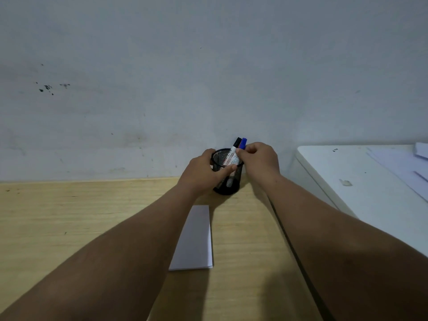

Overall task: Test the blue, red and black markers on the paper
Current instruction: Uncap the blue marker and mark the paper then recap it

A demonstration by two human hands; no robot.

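Note:
A black mesh pen cup [228, 181] stands on the wooden desk near the wall. Two markers stick up out of it, one with a black cap [237, 142] and one with a blue cap [243, 143]. No red marker shows. My left hand [203, 170] wraps the cup's left side, thumb across its front. My right hand [260, 158] pinches the markers at the cup's rim; the fingertips hide which one is gripped. A folded white paper [195, 239] lies flat on the desk between my forearms.
The light wooden desk [69, 216] runs to a grey wall. On the right stands a white unit [347, 181] with loose white sheets [400, 163] on top, with a dark gap between it and the desk.

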